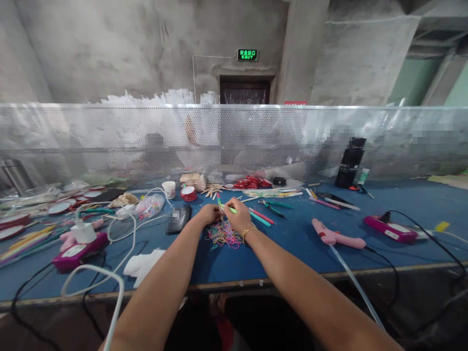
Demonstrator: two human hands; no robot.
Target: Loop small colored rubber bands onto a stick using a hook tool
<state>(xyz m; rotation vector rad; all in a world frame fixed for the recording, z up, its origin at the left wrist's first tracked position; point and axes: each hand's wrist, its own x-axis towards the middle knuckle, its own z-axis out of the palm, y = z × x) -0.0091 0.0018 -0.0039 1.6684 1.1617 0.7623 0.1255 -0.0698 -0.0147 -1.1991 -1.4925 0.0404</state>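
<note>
My left hand (210, 214) is closed, its fingertips pinched on a thin upright stick (219, 198) with red and green bands near its top. Against it, my right hand (237, 217) grips a lime-green, pen-like stick (231, 209) that slants toward the left fingertips. Exact contact between the two sticks is too small to make out. Below both hands lies a loose pile of small coloured rubber bands (225, 236). Red (263, 216) and teal (259, 218) sticks rest just right of my right hand.
A pink glue gun (334, 236) with a cord lies at right, near a purple power strip (391, 230). Pliers (271, 208) lie behind my right hand. At left are a phone (179, 218), white cables (134, 234) and another purple strip (78, 253). A perforated metal screen (248, 131) closes the back.
</note>
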